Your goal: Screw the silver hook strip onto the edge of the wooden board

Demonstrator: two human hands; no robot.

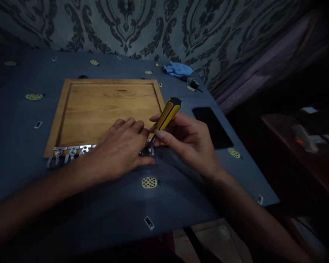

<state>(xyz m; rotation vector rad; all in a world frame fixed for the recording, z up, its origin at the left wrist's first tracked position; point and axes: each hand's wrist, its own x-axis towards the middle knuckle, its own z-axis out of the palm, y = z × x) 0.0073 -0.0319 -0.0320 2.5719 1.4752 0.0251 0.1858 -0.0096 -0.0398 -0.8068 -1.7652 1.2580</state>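
My right hand [190,140] is closed around the yellow and black handle of a screwdriver [168,114]. It leans, with its thin shaft pointing down at the right end of a shiny metal hook rail [72,150]. That rail lies along the near edge of a framed wooden board [106,109], its several hooks hanging toward me. Over the rail's right part rests my left hand [123,146], fingers curled and thumb in front, gripping it against the board. The middle of the rail is hidden under this hand, and the screwdriver's tip cannot be made out clearly.
A dark blue cloth with pineapple prints [149,204] covers the table. A black phone [215,128] lies right of the board. Behind it are a light blue rag [178,68] and a small dark object [193,83]. Patterned wallpaper [142,29] rises at the back.
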